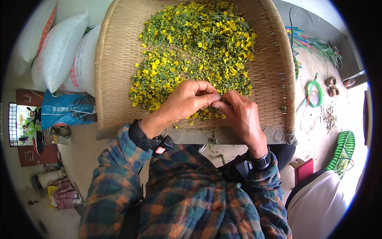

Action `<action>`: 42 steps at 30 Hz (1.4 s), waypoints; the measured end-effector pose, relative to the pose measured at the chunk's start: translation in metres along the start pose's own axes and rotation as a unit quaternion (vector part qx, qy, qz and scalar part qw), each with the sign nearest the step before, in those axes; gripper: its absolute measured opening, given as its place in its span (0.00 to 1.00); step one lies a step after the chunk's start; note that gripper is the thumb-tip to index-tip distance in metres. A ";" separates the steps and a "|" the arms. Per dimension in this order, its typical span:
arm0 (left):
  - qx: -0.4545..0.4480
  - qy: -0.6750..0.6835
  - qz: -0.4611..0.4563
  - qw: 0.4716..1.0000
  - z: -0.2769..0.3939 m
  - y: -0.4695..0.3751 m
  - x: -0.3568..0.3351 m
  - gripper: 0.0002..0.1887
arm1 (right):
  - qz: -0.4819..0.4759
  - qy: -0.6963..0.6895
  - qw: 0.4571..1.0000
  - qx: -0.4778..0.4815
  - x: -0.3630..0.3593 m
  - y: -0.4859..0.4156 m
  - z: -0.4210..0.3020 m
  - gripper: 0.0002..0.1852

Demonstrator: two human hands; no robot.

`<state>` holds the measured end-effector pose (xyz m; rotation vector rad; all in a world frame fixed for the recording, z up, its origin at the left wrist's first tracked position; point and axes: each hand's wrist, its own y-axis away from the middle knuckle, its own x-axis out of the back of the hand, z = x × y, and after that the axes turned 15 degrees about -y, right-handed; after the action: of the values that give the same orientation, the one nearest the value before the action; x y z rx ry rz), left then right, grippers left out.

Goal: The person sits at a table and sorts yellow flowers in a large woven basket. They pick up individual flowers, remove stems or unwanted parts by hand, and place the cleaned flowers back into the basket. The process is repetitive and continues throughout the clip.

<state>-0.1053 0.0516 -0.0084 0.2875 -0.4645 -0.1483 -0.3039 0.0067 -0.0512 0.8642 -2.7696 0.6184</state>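
My left hand and my right hand meet over the near part of a woven wicker tray. Thumbs and forefingers of both are pinched together at the tips, around what looks like a small flower sprig; the fingers hide most of it. Beneath and beyond them lies a spread of small yellow chrysanthemum-like flowers, mixed with green buds and leaves. At the far side the heap is thicker and leafier. A few loose flower heads lie near the tray's cloth-bound front edge.
Full white woven sacks and a blue printed bag stand left of the tray. On the floor at right are a coil of green strap, a pair of shoes and a green striped basket. A white-covered object is close by my right arm.
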 end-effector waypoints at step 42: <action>0.079 0.089 -0.075 0.990 -0.007 0.013 -0.003 0.09 | -0.030 -0.003 0.998 0.055 0.000 0.001 0.003 0.12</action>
<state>-0.1035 0.0666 -0.0115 0.4873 -0.2769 -0.2307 -0.3045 0.0064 -0.0542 0.9687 -2.7246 0.7656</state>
